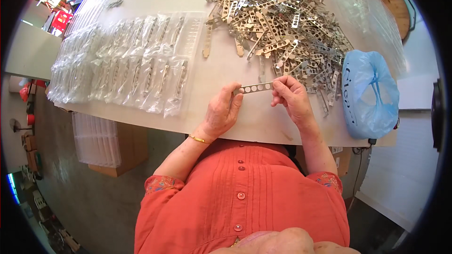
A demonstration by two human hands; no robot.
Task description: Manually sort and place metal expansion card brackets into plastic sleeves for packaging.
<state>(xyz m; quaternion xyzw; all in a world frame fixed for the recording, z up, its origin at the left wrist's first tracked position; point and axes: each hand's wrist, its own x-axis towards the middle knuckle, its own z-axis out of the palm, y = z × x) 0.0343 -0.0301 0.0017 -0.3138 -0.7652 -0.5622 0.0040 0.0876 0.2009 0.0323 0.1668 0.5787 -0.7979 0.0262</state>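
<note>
One metal strip [257, 88] was pinched by left hand [223, 111] and right hand [293, 98] (at its ends); through slackened grip, it could be dropped.

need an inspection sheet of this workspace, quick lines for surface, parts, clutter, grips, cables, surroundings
Surface: pale table, brownish mark near front edge
Parts: holed metal strip in hand; loose pile of metal strips ahead; wrapped strips in rows at left
Clutter: knotted blue bag at right; clear plastic sheets behind it
Grips: left grip and right grip hold opposite ends of the strip
Cables: dark cable below right table edge
Surroundings: cardboard box and clear trays below, left
</note>
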